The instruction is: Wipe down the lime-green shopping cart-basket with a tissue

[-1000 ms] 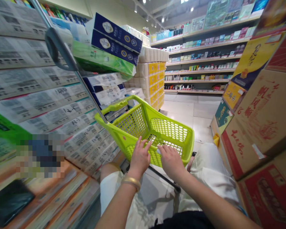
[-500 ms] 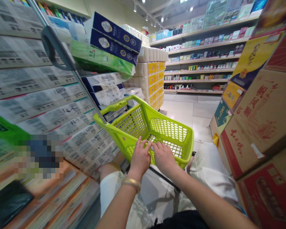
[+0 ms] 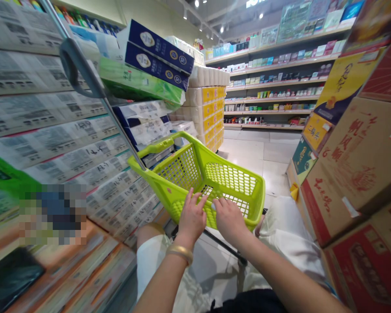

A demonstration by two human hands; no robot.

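Observation:
A lime-green shopping trolley basket (image 3: 230, 173) with latticed walls stands right in front of my knees, with nothing visible inside. My left hand (image 3: 193, 215) lies over its near rim, fingers stretched out and slightly spread. Beside it, my right hand (image 3: 228, 217) curls over the same rim with the fingers close together. A small pale spot shows at its thumb tip; whether it is the nail or something held I cannot make out. The trolley's long metal pole rises to the upper left, ending in a grey handle (image 3: 80, 69).
Stacked white paper-wrapped packs (image 3: 45, 113) wall the left side, with blue tissue boxes (image 3: 159, 52) beyond. Cardboard cartons (image 3: 361, 148) are piled at the right. Shelves of products (image 3: 273, 78) run along the back, behind a tiled floor (image 3: 244, 141). A phone-like dark object (image 3: 13, 276) lies lower left.
My right hand has shifted slightly right and down along the rim, and its thumb now shows apart from the left hand. My left hand and the trolley have hardly moved.

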